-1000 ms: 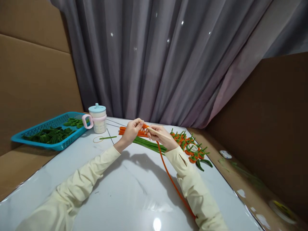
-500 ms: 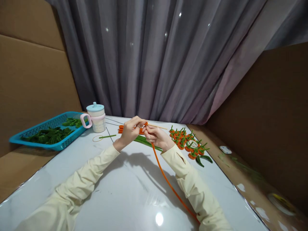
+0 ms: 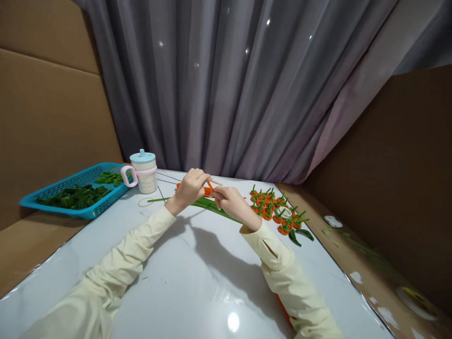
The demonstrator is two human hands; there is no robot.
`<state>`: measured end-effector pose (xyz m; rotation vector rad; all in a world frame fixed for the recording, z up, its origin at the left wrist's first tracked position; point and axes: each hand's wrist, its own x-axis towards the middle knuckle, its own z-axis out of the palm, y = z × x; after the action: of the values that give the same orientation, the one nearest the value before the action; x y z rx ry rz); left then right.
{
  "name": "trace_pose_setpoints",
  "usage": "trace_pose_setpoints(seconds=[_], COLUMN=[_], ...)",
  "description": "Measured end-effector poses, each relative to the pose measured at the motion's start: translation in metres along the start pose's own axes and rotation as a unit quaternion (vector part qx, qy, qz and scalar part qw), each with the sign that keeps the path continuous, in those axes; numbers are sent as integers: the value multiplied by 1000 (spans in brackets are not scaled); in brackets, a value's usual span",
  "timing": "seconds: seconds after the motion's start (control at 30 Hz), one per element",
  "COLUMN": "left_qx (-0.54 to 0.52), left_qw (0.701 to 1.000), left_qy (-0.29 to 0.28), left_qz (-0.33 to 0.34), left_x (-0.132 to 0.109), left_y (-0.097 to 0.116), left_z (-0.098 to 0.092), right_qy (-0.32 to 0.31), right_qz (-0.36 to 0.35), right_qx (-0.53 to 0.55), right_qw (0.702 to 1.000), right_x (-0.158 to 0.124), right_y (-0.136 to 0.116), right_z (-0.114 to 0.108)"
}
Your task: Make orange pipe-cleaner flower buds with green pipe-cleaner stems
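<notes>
My left hand is closed round a thin wooden stick, whose tip shows past the fingers. An orange pipe cleaner runs from the stick down to my right hand, which pinches it. Its far part shows again beside my right forearm, near the table's front. Behind and between the hands lies a bundle of orange pipe cleaners, partly covered by my fingers. Green pipe cleaners lie just under both hands.
At right stand several small orange pumpkin-like pieces with green stems, a white ring and dark green leaves. A lidded cup and a blue basket of green pieces are at left. Cardboard walls flank the table.
My right hand has turned over and moved slightly right and down, drawing the orange pipe cleaner. The stick shows less and points at a steeper angle. The view has shifted slightly.
</notes>
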<state>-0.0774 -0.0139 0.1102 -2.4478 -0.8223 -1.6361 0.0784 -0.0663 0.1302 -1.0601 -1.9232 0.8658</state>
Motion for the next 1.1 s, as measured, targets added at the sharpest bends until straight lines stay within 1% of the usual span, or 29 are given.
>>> trace_pose_setpoints(seconds=[0.1,0.17,0.23,0.33,0.4,0.47,0.53,0.63,0.77,0.87,0.97,1.1], left_qx=[-38,-75,-123,-199,-238,-260,-266,-246,-177,-107,-57,-23], left_qw=[998,993,984,964,953,946,943,945,958,971,983,994], left_qy=[-44,-69,-92,-106,-91,-59,-20,39,96,115,109,67], left_qz=[-32,-63,-96,-141,-166,-185,-199,-211,-206,-179,-135,-83], left_x=[3,6,9,12,13,13,12,10,6,4,4,5], left_y=[2,5,8,14,17,20,23,26,27,24,16,6], left_z=[-2,-5,-10,-15,-15,-12,-8,-3,-3,-5,-6,-7], right_qy=[54,69,67,29,0,-27,-43,-56,-94,-121,-121,-79], right_qz=[-28,-42,-54,-66,-66,-59,-46,-21,15,28,25,-2], right_qx=[-59,-76,-76,-49,-14,32,84,148,185,180,147,60], right_qw=[996,994,993,996,998,997,994,987,978,976,981,995], right_x=[-2,-2,0,4,7,9,12,15,15,10,6,2], right_y=[-2,-1,2,8,12,17,22,28,29,22,14,5], right_z=[-10,-21,-34,-47,-47,-40,-28,-7,13,17,13,0])
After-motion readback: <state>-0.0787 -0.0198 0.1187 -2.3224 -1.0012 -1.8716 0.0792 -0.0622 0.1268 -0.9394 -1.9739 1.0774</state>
